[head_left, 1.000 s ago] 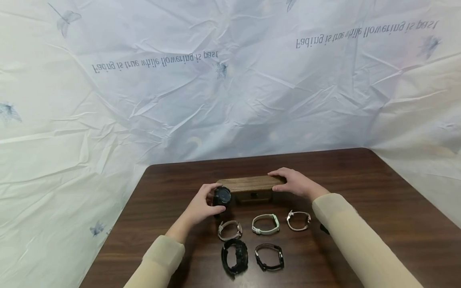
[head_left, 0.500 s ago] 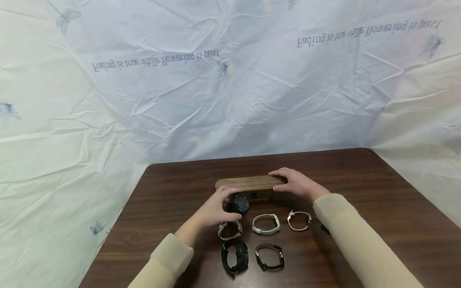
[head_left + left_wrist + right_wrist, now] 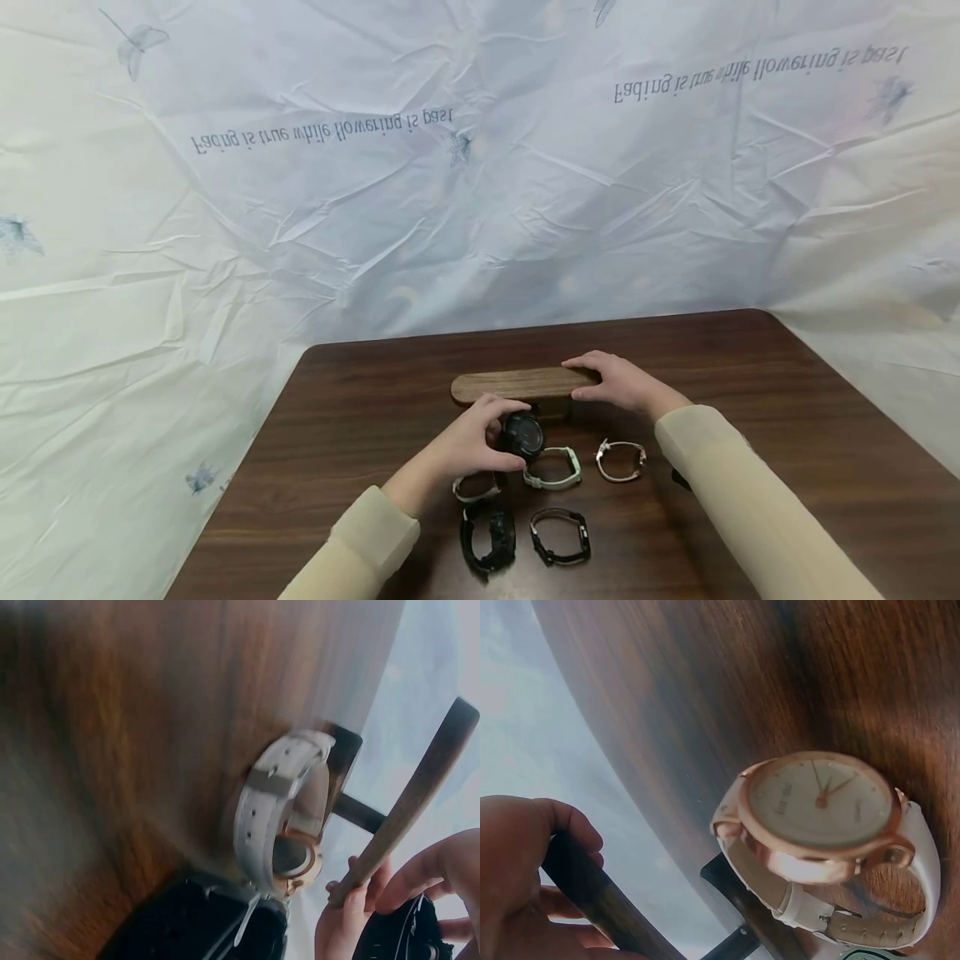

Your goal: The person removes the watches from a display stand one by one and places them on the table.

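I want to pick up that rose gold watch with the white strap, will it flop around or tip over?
The white-strapped watch stands on its buckled strap with the face up, so the loop probably holds its shape. The thin strap may still give under fingers. It looks top-heavy, so a sideways push could tip it on the table.

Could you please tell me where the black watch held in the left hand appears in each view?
Head: centre, the watch in the left hand, just before the bar.
Left wrist: bottom right corner, below the bar.
Right wrist: not in it.
Shared landmark: the bar, which the right hand holds.
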{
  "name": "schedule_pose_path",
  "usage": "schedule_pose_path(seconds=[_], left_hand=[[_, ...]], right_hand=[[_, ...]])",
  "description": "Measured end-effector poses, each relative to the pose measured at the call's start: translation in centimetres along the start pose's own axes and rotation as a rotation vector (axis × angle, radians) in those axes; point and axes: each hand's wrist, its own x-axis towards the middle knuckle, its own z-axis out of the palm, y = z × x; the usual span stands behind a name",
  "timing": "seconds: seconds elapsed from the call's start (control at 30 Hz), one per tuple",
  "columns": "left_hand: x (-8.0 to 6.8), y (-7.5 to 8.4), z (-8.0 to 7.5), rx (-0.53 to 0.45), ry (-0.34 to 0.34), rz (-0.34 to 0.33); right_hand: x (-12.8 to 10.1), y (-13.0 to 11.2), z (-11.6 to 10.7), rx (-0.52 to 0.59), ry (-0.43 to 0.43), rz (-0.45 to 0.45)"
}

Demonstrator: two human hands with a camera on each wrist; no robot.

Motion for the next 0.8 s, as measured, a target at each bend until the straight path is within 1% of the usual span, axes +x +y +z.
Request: schedule_pose_path(seconds=[0.13, 0.23, 0.33, 0.4, 0.47, 0.57, 0.67, 0.8], left_hand=[[0.4, 0.5, 0.7, 0.003, -0.028, 0.019], [0.8, 1.0, 1.3, 0.025, -0.043, 0.042], [1.2, 1.5, 1.9, 0.008, -0.059, 0.056], [1.3, 1.8, 2.2, -0.019, -0.072, 0.052], [1.4, 2.1, 2.6, -0.052, -0.08, 0.031], [1.6, 2.2, 3.0, -0.068, -0.075, 0.013], [1.8, 2.3, 3.4, -0.079, -0.073, 0.014], [2.1, 2.5, 4.0, -0.087, -0.093, 0.021]], right_hand=[[-0.1, 0.0, 0.0, 0.002, -0.007, 0.002], [-0.1, -0.1, -0.1, 0.009, -0.008, 0.007], [-0.1, -0.2, -0.1, 0.016, -0.006, 0.001], [-0.1, -0.2, 0.0, 0.019, -0.004, -0.004], [-0.1, -0.2, 0.0, 0.019, -0.004, -0.009], [-0.2, -0.1, -0.1, 0.021, -0.001, -0.012], [-0.2, -0.1, -0.1, 0.02, 0.001, -0.008], [-0.3, -0.1, -0.1, 0.017, 0.004, -0.012]])
